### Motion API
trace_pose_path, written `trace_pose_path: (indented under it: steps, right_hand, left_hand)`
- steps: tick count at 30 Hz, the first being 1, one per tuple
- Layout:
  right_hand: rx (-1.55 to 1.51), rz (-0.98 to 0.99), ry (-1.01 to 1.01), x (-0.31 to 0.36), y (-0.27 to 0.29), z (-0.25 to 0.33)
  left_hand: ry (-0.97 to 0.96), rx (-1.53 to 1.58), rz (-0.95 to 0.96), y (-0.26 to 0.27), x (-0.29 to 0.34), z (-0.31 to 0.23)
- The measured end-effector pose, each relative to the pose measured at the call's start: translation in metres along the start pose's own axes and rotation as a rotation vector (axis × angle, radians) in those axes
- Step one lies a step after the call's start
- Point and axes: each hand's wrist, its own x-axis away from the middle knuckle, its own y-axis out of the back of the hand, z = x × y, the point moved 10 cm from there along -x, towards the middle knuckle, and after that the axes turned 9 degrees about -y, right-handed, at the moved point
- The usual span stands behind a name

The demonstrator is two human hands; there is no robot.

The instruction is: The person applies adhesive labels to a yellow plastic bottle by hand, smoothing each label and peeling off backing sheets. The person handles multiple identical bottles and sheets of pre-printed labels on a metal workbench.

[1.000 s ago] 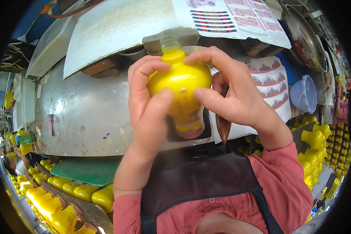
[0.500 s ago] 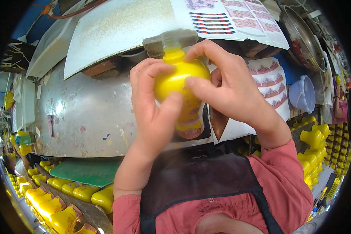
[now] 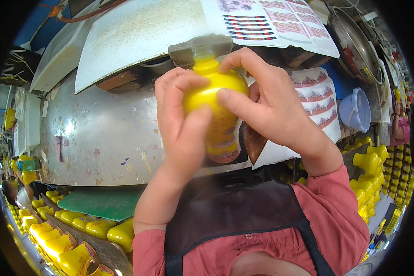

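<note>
A glossy yellow bottle with a clear neck stands between my hands, with printed decoration round its lower body. My left hand curves round its left side, fingers on the shoulder and the blurred thumb across the front. From the right, my right hand presses its thumb on the bottle's front and a bent forefinger near the neck. Below the right hand shows a brown pointed piece; I cannot tell whether that hand touches it. A dark patch lies under the bottle's decorated base.
Printed decal sheets lie right of the bottle, with another sheet on the raised white board. A lavender bucket stands at the right. Yellow bottles line both sides below the metal table; a green board lies front left.
My left thumb has shifted slightly on the bottle's front, and the left hand has turned a little. The bottle and my right hand have barely moved.
</note>
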Motion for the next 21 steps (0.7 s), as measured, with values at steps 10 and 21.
trace_pose_path:
  steps: [10, 21]
  right_hand:
    - [-0.057, 0.036, -0.022, 0.0, -0.002, -0.005]
    - [-0.019, -0.036, 0.023, -0.009, 0.0, -0.015]
  left_hand:
    - [0.094, 0.084, -0.051, -0.002, -0.002, 0.008]
    - [0.133, 0.062, -0.002, -0.004, -0.002, 0.022]
